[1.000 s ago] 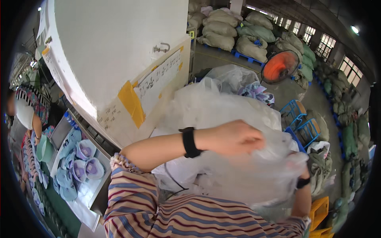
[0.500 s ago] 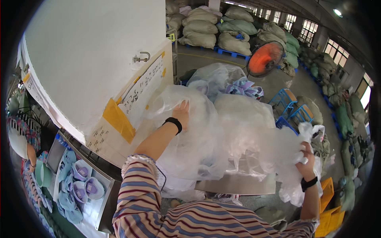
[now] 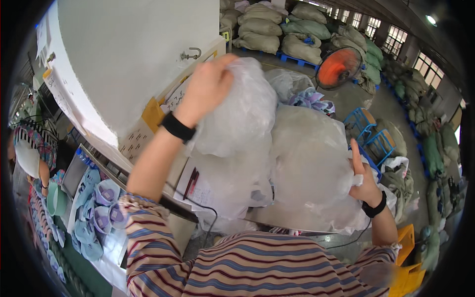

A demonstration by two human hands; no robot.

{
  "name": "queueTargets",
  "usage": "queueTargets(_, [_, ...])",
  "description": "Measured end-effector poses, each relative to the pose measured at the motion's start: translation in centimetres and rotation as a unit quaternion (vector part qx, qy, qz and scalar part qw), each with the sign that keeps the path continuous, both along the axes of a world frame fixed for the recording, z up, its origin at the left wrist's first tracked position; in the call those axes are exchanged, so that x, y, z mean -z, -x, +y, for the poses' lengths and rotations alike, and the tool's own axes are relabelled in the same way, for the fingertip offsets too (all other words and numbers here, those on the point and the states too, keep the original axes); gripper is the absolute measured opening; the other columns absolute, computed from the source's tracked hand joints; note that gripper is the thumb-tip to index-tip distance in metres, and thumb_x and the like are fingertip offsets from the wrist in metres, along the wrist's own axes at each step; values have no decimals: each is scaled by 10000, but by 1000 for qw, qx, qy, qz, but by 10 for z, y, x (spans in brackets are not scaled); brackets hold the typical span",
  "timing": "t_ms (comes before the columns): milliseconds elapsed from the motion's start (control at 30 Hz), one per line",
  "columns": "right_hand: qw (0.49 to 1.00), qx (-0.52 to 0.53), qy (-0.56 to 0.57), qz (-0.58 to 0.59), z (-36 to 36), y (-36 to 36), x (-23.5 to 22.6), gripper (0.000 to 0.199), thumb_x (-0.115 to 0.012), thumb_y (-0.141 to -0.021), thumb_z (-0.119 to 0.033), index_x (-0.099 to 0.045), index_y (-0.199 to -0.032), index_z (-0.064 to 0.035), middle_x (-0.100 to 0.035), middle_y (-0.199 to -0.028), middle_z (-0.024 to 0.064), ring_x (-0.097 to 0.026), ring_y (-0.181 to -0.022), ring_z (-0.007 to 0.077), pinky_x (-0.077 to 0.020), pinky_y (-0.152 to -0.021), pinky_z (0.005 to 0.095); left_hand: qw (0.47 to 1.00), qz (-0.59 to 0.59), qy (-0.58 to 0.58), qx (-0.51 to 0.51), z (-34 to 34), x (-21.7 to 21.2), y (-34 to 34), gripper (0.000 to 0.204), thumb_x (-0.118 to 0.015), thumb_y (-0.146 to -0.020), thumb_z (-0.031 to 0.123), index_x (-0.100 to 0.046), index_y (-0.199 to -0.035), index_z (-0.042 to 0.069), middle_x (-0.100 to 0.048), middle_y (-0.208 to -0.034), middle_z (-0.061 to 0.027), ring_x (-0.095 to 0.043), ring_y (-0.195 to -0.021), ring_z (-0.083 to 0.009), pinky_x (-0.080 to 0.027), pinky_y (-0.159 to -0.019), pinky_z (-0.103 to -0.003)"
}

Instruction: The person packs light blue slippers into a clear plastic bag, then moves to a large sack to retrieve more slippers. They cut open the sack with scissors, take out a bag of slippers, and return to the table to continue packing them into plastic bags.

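Clear plastic fills the middle of the head view, in two puffy bags. The left bag (image 3: 242,111) stands tall just left of the centre, and the right bag (image 3: 307,158) sits beside it, right of the centre. At the top of the left bag is the left hand (image 3: 207,91). Its fingers are bent in (they are blurry, so I can't tell if they pinch the plastic). Maybe it is up there because the bag is so puffy and tall.

At the right side of the right bag is the right hand (image 3: 365,183). One finger points up, and a bit of white plastic shows by the others. I can't tell if they hold it tight. With one hand on each side, the soft bags may be easier to keep from flopping.

Below the left bag, pens (image 3: 191,183) lie on a paper (image 3: 202,194), maybe so they are quick to grab. In the upper right, a fan (image 3: 339,68) stands behind the bags, likely to blow cool air. Big sacks (image 3: 259,27) sit on blue pallets (image 3: 300,60) near the top, maybe to stay off the floor.
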State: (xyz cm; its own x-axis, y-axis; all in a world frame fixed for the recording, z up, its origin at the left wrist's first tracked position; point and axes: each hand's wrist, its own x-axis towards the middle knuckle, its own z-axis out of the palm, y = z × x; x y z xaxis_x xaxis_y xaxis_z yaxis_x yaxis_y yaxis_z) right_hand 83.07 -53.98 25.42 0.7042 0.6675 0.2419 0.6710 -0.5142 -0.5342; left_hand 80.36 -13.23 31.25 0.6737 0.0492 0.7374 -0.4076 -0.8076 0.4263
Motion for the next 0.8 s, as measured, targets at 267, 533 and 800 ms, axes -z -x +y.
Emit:
queueTargets(267, [985, -141, -98, 2, 21, 0, 17, 578, -717, -694, -177, -510, -1194, 27, -653, -970, 125, -654, -873, 250, -501, -783, 327, 906, 26, 83, 415, -174, 75, 40, 503, -645, -736, 41, -432, -1191, 16, -530, -1048, -172, -580, -822, -280, -470, -654, -391])
queueTargets(533, [967, 16, -226, 118, 0, 25, 68, 345, -687, -729, -157, -603, -1028, -6, -617, -1040, 137, -602, -948, 231, -464, -835, 341, 914, 141, 80, 372, -224, 134, -11, 326, -616, -776, 80, -447, -1054, 51, -578, -963, -128, -588, -822, -333, -447, -609, -458])
queueTargets(800, [892, 444, 26, 81, -247, -27, 56, 376, -653, -720, -172, -608, -1030, 37, -659, -929, 182, -630, -853, 305, -493, -789, 396, 909, 233, 131, 320, -121, 149, -15, 93, -552, -804, 61, -585, -889, 39, -628, -772, -135, -628, -709, -305, -503, -649, -372])
